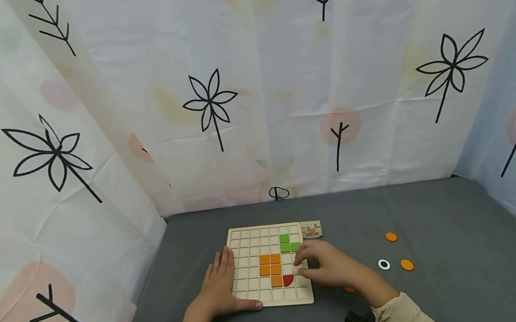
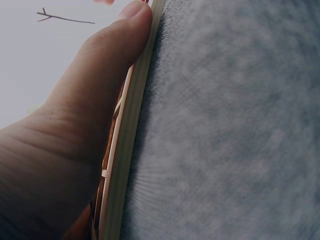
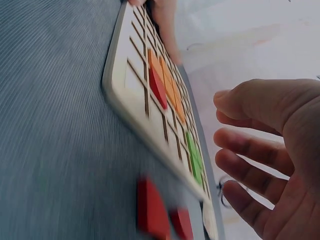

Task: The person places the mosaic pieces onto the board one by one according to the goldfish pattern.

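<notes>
A pale wooden grid board (image 1: 250, 299) lies on the grey cloth. Set in its cells are several orange squares (image 1: 274, 259), green squares (image 1: 285, 247) and a red rounded piece (image 1: 288, 280). My left hand (image 1: 220, 287) rests along the board's left side, fingers straight, its thumb on the front edge, as the left wrist view also shows. Over the right side hovers my right hand (image 1: 329, 264). Its fingers are loosely bent, and the right wrist view shows nothing between thumb and fingertips.
A small patterned card (image 1: 311, 229) touches the board's far right corner. Two orange discs (image 1: 391, 237) and a white ring (image 1: 384, 264) lie to the right. Loose red pieces (image 3: 151, 210) lie beside the board, under my right arm. A printed curtain (image 1: 261, 102) stands behind.
</notes>
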### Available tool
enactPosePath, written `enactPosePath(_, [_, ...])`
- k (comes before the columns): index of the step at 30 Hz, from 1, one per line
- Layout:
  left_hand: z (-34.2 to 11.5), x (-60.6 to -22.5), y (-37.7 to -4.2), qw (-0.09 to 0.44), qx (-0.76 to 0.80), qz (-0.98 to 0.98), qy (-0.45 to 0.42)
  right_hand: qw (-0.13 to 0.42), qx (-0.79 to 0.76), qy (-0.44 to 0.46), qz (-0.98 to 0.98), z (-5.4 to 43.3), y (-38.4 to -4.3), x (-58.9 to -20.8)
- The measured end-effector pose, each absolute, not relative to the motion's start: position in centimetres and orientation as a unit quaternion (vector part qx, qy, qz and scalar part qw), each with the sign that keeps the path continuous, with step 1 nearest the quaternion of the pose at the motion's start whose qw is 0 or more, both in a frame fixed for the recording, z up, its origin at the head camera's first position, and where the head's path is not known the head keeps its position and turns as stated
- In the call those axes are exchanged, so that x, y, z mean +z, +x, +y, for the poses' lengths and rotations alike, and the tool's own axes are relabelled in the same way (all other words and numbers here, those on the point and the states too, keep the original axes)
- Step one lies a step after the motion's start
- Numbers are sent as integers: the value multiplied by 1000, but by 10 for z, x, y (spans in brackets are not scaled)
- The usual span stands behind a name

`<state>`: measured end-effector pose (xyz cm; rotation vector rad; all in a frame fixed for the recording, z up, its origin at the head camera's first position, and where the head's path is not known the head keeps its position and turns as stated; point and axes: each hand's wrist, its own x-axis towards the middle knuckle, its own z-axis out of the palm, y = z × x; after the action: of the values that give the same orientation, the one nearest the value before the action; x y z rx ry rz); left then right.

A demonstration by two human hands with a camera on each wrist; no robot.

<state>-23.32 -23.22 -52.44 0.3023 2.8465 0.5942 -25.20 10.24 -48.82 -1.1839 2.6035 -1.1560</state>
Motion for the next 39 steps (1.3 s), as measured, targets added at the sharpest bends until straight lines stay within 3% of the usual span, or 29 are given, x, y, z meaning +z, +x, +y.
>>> enactPosePath(19, [-231,-522,-230,105,205,968,102,25,-370,-360,856,181,-227,-501])
enactPosePath(28, [-229,-521,-230,108,200,969,100,47,-376,-353,855,192,-227,-508])
enactPosePath(39, [-231,-520,-230,108,203,967,106,-4,-367,-340,866,182,-228,-512])
